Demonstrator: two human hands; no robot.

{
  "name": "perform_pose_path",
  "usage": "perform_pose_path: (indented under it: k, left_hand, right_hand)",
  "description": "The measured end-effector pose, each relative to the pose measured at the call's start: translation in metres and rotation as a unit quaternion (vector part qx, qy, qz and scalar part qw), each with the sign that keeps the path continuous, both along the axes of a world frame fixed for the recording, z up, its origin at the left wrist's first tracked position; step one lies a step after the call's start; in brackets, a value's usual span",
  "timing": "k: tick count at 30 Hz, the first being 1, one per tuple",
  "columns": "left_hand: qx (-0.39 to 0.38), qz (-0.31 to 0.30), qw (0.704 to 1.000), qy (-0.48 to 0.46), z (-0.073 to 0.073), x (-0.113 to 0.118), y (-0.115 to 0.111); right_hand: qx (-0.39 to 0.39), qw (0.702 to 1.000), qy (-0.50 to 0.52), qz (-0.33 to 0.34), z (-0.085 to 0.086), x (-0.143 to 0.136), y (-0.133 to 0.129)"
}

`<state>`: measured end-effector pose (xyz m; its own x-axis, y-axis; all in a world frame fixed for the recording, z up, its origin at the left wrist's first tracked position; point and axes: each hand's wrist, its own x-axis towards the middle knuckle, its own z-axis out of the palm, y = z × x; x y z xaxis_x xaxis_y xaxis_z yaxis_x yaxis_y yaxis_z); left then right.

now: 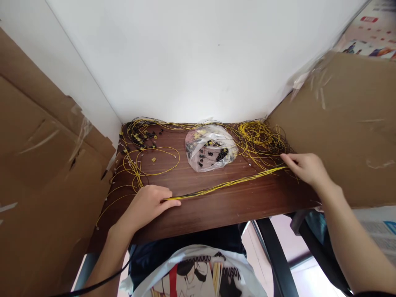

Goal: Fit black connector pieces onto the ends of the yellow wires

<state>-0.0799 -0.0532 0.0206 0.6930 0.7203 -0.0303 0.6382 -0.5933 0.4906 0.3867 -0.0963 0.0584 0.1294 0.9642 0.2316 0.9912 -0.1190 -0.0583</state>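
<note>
A bundle of thin yellow and black wires [222, 185] stretches across the front of the brown table. My left hand [151, 202] is closed around its left part, thumb along the wires. At the other end, my right hand [301, 167] pinches the bundle between thumb and fingers. Beyond the left hand, loose wire ends with small pale tips [131, 165] fan out over the tabletop. Close to the right hand lies a tangled heap of yellow and black wires [261, 138]. Between the two, farther back, is a clear plastic bag [212, 148] with small black and yellow parts.
Cardboard sheets [340, 123] wall the brown table [198, 218] on both sides, and a white wall [198, 62] stands behind. Small black and yellow connectors [145, 138] lie at the back left. A black cable [102, 282] passes by my left forearm.
</note>
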Motion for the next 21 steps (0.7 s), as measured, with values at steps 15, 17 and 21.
perform_pose_path:
  k: [15, 17, 21]
  left_hand:
    - [0.126, 0.119, 0.984, -0.035, 0.010, -0.003, 0.035]
    - [0.127, 0.121, 0.984, 0.012, 0.006, -0.001, 0.043]
    - [0.116, 0.133, 0.982, 0.070, 0.008, 0.008, 0.048]
  right_hand:
    - [0.167, 0.955, -0.023, 0.243, -0.019, -0.065, 0.005]
    - [0.192, 0.941, 0.021, 0.277, -0.016, -0.084, 0.009]
    - [0.208, 0.908, 0.119, 0.345, -0.009, -0.127, 0.026]
